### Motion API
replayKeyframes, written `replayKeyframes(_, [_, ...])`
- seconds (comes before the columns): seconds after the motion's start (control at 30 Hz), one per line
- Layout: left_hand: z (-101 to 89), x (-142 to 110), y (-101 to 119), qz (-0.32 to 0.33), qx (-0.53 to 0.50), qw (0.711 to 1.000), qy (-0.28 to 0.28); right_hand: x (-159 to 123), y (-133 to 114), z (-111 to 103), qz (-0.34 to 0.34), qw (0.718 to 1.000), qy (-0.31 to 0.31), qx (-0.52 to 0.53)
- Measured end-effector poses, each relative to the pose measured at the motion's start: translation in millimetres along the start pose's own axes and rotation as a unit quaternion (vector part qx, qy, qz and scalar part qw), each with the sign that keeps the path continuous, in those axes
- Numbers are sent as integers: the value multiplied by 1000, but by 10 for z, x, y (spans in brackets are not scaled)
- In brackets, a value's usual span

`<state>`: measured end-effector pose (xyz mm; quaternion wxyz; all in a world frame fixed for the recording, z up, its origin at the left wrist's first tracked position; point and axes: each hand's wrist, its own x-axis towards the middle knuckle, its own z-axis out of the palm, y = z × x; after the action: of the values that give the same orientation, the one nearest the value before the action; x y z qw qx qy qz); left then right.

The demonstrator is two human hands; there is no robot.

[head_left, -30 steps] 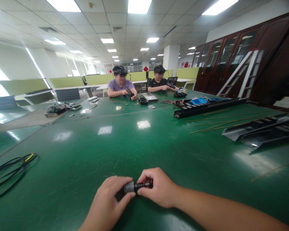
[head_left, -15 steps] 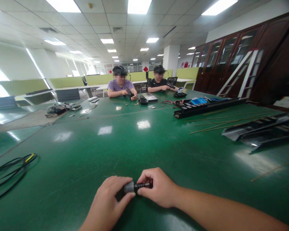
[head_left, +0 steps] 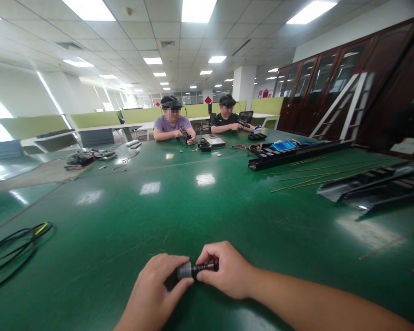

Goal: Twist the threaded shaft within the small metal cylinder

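Low in the middle of the view, a small part with a grey metal cylinder [head_left: 185, 270] and a dark ringed shaft [head_left: 203, 267] lies sideways between my two hands. My left hand [head_left: 160, 278] is closed round the cylinder, thumb below and fingers above. The shaft side is pinched by the thumb and fingers of my right hand [head_left: 224, 270], whose curled fingers partly hide its far end. The shaft's inner end meets the cylinder. Whether the two are one piece I cannot tell.
A green table [head_left: 179, 216] spreads ahead. Coiled black cable [head_left: 17, 250] lies left; black metal channels [head_left: 376, 188] and thin rods [head_left: 307, 179] lie right. Two people sit across the far edge, each with a dark tool. A stepladder [head_left: 352, 103] stands beyond, right.
My hands and the part between them stay almost in place. The camera view has shifted very slightly.
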<state>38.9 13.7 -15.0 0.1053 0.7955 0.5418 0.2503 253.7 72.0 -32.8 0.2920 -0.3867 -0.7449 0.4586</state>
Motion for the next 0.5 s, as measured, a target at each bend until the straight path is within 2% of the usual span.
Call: replayKeyframes(0.5, [-5, -3, 6, -4, 10, 1000, 10, 11, 1, -8, 10, 1000, -2, 21])
